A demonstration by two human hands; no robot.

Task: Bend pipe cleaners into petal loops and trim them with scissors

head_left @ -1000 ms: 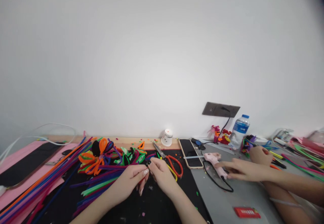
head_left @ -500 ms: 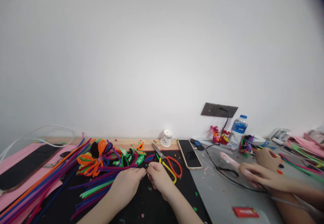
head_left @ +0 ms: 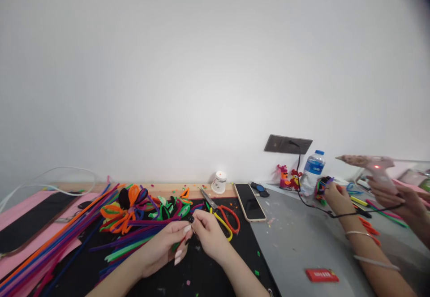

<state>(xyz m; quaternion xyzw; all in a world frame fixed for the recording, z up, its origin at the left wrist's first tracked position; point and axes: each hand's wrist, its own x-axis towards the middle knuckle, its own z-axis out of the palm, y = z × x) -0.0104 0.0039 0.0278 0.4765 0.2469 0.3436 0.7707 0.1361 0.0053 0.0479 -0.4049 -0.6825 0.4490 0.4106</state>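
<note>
My left hand (head_left: 164,245) and my right hand (head_left: 211,238) meet above the black mat (head_left: 201,279), fingertips pinched together. Something small and dark shows between the fingers, mostly hidden, so its kind cannot be made out. The left hand is turned partly palm up, with its lower fingers curled. Scissors (head_left: 220,216) with red and yellow handles lie just beyond my right hand. Behind my left hand lie loose pipe cleaners (head_left: 129,252) in purple and green, and an orange, black and purple pipe-cleaner flower (head_left: 129,209).
A white paper cup (head_left: 219,182) stands upside down near the wall, with a phone (head_left: 250,203) to its right. Farther right, a co-worker's hands hold a pink glue gun (head_left: 378,167) and a small piece. A water bottle (head_left: 313,171) and red packet (head_left: 321,275) are nearby.
My left hand has rolled over, showing its fingertips, while both hands stay together. The co-worker has raised the glue gun off the table and reached toward the back with the other hand.
</note>
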